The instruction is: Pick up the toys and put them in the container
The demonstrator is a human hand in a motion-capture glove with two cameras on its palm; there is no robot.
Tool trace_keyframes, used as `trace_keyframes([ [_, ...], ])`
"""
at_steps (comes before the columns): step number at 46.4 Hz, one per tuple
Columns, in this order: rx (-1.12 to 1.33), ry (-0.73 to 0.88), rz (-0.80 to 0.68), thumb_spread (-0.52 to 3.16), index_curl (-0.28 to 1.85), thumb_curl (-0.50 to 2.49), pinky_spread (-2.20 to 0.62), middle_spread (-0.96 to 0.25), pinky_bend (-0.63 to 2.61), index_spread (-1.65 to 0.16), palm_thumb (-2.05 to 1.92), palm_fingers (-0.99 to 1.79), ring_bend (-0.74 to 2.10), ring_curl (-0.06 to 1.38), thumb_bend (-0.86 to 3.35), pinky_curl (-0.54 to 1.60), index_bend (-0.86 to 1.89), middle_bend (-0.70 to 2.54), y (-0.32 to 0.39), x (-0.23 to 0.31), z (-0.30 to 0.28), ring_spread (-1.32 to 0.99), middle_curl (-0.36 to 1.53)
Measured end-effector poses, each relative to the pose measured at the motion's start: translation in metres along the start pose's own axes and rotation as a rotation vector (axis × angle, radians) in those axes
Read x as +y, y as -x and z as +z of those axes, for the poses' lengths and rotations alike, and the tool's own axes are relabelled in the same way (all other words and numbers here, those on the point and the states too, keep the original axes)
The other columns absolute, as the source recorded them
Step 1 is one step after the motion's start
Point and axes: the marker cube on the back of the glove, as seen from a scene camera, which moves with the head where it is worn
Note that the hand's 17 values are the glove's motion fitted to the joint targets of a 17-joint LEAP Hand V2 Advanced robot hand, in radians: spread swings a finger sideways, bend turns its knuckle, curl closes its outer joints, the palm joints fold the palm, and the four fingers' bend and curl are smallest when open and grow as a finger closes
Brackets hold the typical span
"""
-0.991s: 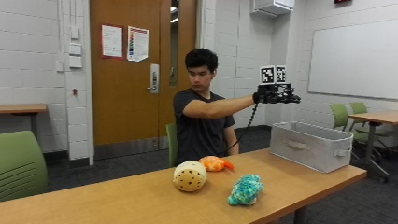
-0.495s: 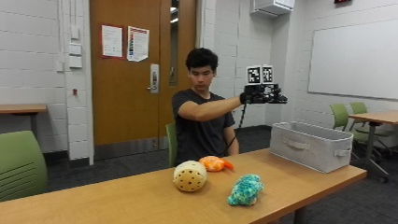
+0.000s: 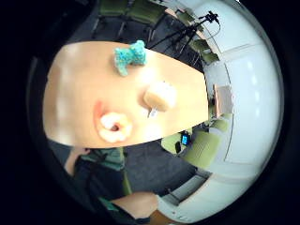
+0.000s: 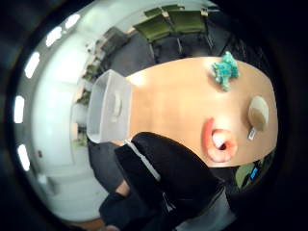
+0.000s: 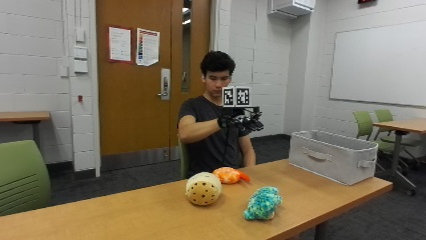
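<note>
Gloved right hand (image 5: 238,120) raised above the table (image 5: 133,215), nothing held
Its fingers' state could not be told. Three toys lay on the table: orange (image 5: 228,175), spotted cream (image 5: 203,188), teal (image 5: 262,203); the grey container (image 5: 333,160) stood apart.

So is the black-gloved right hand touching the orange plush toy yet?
Apart. The outside view shows the gloved right hand raised at chest height, with open air between it and the orange plush toy lying on the wooden table.
</note>
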Motion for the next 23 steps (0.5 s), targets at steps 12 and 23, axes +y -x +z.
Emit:
trace_keyframes([
  [12, -0.009, 0.072, 0.058, 1.03, 0.32, 0.07, -0.12, -0.14, 0.62, -0.26, -0.14, 0.08, 0.24, 0.24, -0.1, 0.36, 0.15, 0.2, -0.039, 0.039, 0.089, -0.35, 0.34],
  [23, 0.004, 0.17, 0.073, 0.98, 0.33, 0.08, -0.12, -0.16, 0.66, -0.26, -0.15, 0.03, 0.27, 0.27, -0.1, 0.37, 0.17, 0.18, -0.045, 0.063, 0.17, -0.36, 0.35],
])
